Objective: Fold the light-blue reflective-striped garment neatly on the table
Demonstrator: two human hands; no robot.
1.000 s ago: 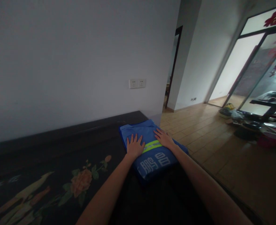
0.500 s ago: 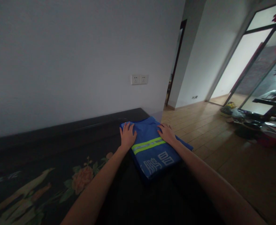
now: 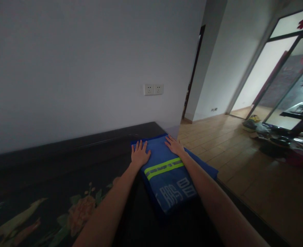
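Observation:
A blue folded garment point(image 3: 158, 151) with a yellow-green and silver reflective stripe and pale lettering lies on the dark table point(image 3: 107, 142) near its right edge. My left hand point(image 3: 139, 155) rests flat on the garment's left side, fingers spread. On the upper right part, my right hand point(image 3: 175, 145) lies flat with its fingers stretched out. Both palms touch the cloth without gripping it. Part of the garment's right side is hidden under my right forearm, and a blue fold sticks out beyond it.
A flower pattern point(image 3: 81, 212) decorates the table top at the left. Behind the table is a wall with a double power socket point(image 3: 153, 89). Wooden floor point(image 3: 228, 151) stretches to the right, with pans and bags point(image 3: 275, 139) heaped near a glass door point(image 3: 290, 72).
My right hand has slid left and inward over the top of the garment. My left hand stays at the left edge. The view has shifted slightly, and the right fold spreads out further.

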